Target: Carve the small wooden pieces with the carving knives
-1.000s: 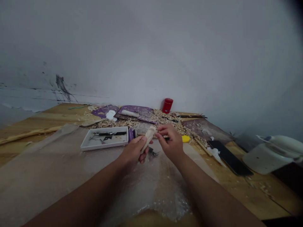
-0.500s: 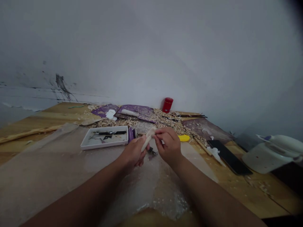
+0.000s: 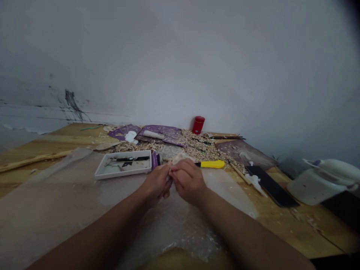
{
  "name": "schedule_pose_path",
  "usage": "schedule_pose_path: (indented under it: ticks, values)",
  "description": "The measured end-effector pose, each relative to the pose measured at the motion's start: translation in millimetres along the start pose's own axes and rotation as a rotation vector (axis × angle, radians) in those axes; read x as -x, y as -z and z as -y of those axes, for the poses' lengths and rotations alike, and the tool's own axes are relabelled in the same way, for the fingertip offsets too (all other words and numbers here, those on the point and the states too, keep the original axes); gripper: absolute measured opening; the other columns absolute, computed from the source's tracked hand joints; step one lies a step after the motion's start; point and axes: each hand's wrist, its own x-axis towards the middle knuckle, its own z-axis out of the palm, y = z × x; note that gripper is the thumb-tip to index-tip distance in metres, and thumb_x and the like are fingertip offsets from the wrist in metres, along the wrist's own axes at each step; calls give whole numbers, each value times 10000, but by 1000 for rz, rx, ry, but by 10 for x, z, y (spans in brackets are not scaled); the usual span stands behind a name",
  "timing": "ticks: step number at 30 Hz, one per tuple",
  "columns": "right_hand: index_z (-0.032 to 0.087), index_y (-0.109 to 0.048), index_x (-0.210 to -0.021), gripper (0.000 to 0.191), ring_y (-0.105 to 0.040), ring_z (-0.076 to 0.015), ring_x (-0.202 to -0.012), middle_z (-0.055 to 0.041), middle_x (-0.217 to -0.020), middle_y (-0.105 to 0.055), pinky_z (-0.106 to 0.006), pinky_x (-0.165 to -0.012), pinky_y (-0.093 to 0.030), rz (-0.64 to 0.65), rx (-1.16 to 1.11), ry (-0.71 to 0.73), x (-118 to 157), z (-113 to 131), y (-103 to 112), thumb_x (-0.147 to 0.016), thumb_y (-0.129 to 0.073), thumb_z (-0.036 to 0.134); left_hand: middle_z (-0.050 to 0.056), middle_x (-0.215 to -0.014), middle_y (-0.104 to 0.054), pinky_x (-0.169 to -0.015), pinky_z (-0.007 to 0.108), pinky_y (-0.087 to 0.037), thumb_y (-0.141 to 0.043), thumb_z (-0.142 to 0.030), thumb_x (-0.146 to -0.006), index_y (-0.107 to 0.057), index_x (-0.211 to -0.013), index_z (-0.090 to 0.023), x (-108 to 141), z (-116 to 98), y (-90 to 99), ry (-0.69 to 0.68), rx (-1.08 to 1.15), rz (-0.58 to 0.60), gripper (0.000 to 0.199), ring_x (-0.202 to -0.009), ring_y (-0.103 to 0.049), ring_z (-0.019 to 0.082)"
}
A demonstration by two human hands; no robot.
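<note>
My left hand (image 3: 156, 183) and my right hand (image 3: 188, 182) meet in the middle of the view, both closed around a pale carved wooden piece (image 3: 180, 158). Most of the piece is hidden by my fingers, and only its upper end shows. Just beyond my right hand lies a yellow-handled utility knife (image 3: 210, 164), its dark blade end pointing towards my fingers. It looks apart from my hand. Under my forearms and hands spreads a sheet of clear bubble wrap (image 3: 180, 228).
A white tray (image 3: 123, 171) of black tools stands left of my hands. Wood shavings and purple mats (image 3: 161, 131) lie behind them, with a red tin (image 3: 198, 125) at the wall. A black slab (image 3: 271, 185) and a white container (image 3: 316, 185) are on the right.
My right hand has moved left and closed against my left hand, covering most of the wooden piece. The yellow knife handle now shows in full beyond my hand.
</note>
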Motion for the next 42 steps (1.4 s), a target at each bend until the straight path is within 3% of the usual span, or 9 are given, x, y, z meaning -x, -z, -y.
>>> schedule_pose_path:
  ticks: [7,11,13,16,19,22,26,31,42]
  values:
    - [203,-504,-709,110,-527,-171,-781,-53,-781,-587,-342,-705,-454,-121,61,-149,-8,-92,52,-770,-515,112,-105,-295,-262,-291,181,-253,-328,-580,-777,-434,-669,-189,-12,12,8,41,-74,21,419,-226,-176,44]
    - [198,-511,-708,108,-523,-152,-755,-40,-790,-609,-319,-705,-449,-12,15,-6,20,-40,2,-762,-527,107,-108,-306,-257,-285,172,-248,-351,-584,-771,-392,-659,-198,-22,12,16,5,-17,7,404,-236,-171,43]
    - [198,-512,-693,109,-521,-154,-761,-36,-781,-612,-331,-728,-441,-6,30,-34,18,-67,2,-765,-532,118,-108,-305,-252,-285,169,-253,-333,-581,-784,-399,-668,-194,-21,3,23,7,-7,19,409,-237,-164,40]
    - [194,-515,-680,104,-532,-167,-797,-42,-775,-599,-352,-745,-437,-150,-4,-316,-1,-225,61,-777,-538,166,-103,-307,-255,-285,165,-249,-297,-582,-799,-450,-698,-175,7,-18,21,39,-15,104,447,-232,-153,31]
    - [190,-493,-713,102,-571,-150,-756,-54,-870,-595,-314,-654,-473,-281,-284,-637,-11,-371,97,-804,-515,232,-109,-333,-286,-281,155,-240,-322,-571,-801,-473,-837,-184,52,-37,4,16,44,189,417,-235,-142,25]
    - [192,-466,-735,112,-587,-129,-682,-54,-922,-595,-284,-576,-487,-314,-513,-758,-2,-373,67,-809,-511,263,-112,-411,-394,-281,145,-266,-389,-513,-805,-404,-1044,-233,70,-49,-6,-54,79,227,368,-235,-167,17]
    - [195,-503,-732,71,-583,-145,-783,-38,-881,-600,-283,-629,-481,-278,-420,-617,9,-272,44,-791,-538,213,-73,-523,-536,-301,158,-333,-451,-420,-804,-349,-1097,-228,47,-51,-2,-101,23,221,365,-233,-253,12]
    - [201,-543,-738,61,-566,-158,-822,-38,-843,-603,-333,-737,-452,-165,-150,-352,-5,-253,98,-766,-556,149,-54,-500,-549,-311,176,-360,-458,-358,-798,-394,-987,-183,24,-40,0,-127,9,188,265,-232,-294,23]
    - [202,-535,-735,60,-526,-174,-867,-42,-876,-591,-373,-796,-427,-19,-106,-189,-6,-122,49,-755,-568,156,-125,-370,-420,-302,181,-369,-447,-106,-660,-402,-1005,-197,2,-12,41,-131,-28,176,360,-215,-233,27]
